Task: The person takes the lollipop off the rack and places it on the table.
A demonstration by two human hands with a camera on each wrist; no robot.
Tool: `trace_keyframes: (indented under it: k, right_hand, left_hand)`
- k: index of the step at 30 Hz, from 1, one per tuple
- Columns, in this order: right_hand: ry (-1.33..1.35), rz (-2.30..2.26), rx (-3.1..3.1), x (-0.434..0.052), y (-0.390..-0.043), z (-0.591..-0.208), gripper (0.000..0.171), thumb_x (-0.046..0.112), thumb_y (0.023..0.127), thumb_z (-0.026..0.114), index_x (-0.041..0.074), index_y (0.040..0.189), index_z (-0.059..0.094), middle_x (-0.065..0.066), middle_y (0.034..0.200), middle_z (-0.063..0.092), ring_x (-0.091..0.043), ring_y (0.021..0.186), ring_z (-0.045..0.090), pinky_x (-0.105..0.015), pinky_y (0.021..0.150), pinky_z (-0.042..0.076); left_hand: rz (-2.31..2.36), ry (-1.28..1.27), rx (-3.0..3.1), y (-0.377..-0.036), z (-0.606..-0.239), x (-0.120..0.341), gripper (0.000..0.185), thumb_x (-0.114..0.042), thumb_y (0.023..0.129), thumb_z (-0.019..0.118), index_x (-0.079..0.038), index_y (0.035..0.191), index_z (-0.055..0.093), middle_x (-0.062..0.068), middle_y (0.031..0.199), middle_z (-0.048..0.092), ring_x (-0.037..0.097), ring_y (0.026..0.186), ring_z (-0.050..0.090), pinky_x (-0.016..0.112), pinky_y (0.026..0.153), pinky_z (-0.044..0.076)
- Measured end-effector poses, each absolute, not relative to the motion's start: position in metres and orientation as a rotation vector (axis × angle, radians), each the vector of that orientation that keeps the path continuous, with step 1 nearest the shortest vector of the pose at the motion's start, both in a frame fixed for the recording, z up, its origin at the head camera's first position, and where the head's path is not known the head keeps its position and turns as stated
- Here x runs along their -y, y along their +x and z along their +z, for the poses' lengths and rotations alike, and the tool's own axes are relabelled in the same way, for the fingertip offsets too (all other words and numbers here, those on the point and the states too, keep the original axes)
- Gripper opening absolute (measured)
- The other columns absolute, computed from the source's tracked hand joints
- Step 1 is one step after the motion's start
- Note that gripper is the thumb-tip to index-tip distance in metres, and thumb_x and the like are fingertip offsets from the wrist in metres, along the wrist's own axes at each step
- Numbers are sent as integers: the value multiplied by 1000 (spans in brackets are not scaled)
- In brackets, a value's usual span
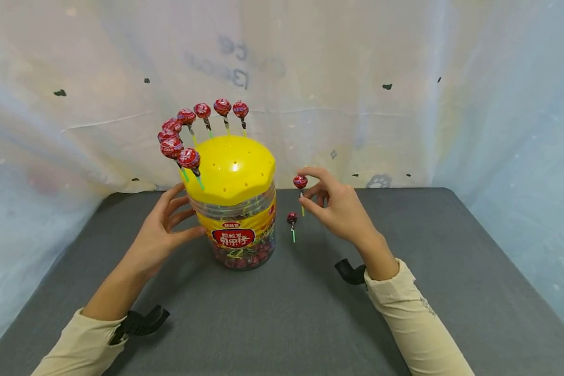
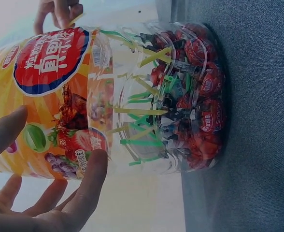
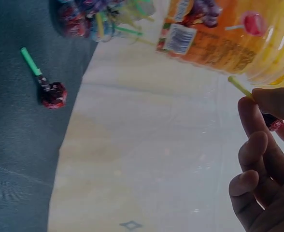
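Note:
A large clear jar with a yellow printed label stands upright on the grey table. Its domed yellow lid has small holes, and several red-wrapped lollipops stand in it by their sticks along the back and left rim. My left hand holds the jar's left side, thumb in front and fingers round behind. To the right of the jar, my right hand pinches a lollipop in the air, head up; its yellow stick shows in the right wrist view.
One loose lollipop with a green stick lies on the table between the jar and my right hand. More lollipops fill the jar's bottom. A pale sheet hangs behind the table.

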State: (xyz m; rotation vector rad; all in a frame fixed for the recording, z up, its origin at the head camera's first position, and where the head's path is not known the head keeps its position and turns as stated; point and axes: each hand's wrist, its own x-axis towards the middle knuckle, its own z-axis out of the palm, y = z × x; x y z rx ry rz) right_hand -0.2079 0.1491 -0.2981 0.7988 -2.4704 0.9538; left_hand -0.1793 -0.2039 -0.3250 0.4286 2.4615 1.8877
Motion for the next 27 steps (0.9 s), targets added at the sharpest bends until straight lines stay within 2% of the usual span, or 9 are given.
trace_keyframes:
  k: [18,27]
  right_hand:
    - [650,920,2771,-151,-234,-331,53,21,93,72,21,141,49,0,94,75,-13,72,65,-31,65,52]
    - [598,912,2857,-157,-242,-344,50,20,91,74,20,137,52,-1,93,75,-16,76,68,-36,69,55]
  left_hand:
    - [1897,441,-2455,-177,-326,208,88,-12,93,70,-37,158,15,18,161,22,42,140,33,17,85,54]
    - [1881,422,-2472,-178,-326,206,89,-15,93,71,-37,158,15,16,161,23,41,141,34,15,86,52]
